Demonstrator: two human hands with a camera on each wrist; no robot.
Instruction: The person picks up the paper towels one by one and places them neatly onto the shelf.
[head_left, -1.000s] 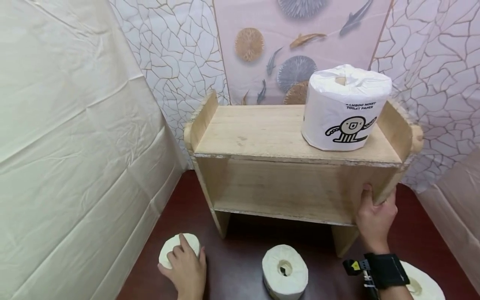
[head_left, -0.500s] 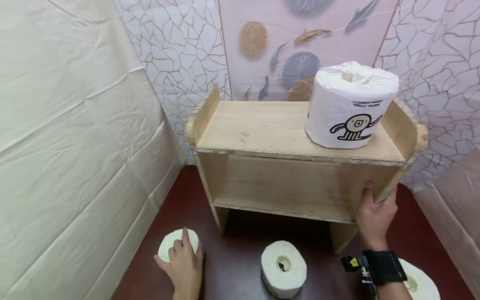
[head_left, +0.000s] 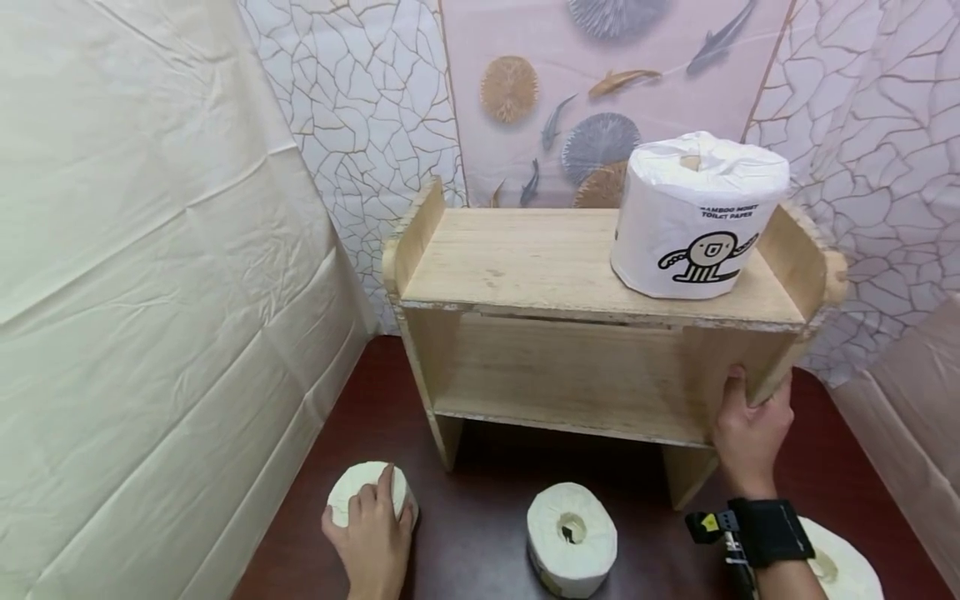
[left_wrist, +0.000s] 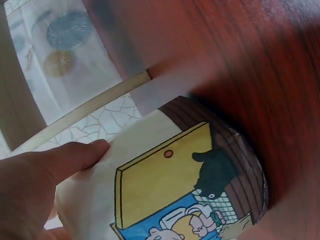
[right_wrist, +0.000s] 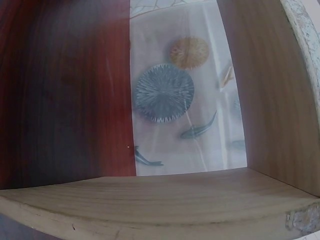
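Observation:
In the head view, my left hand (head_left: 372, 537) grips a small white toilet paper roll (head_left: 352, 487) at the lower left, fingers over its top. The left wrist view shows my thumb (left_wrist: 82, 155) against this roll (left_wrist: 160, 175), whose wrapper has a cartoon of a yellow door and a dark animal. My right hand (head_left: 752, 437) holds the right side panel of a two-tier wooden shelf (head_left: 540, 250), thumb on the inner face, fingers mostly hidden outside. The right wrist view shows the shelf's boards (right_wrist: 175, 200) but no hand.
A large wrapped toilet paper roll (head_left: 693, 221) stands on the top tier at right. Another roll (head_left: 572, 533) stands upright on the dark red table (head_left: 465, 542) before the shelf. A third white roll (head_left: 843, 567) lies partly behind the right forearm. Cloth (head_left: 172, 317) walls the left.
My left hand and its roll have shifted slightly right, and its fingers sit differently over the top. The right hand keeps its hold on the shelf panel. The head view has shifted a little.

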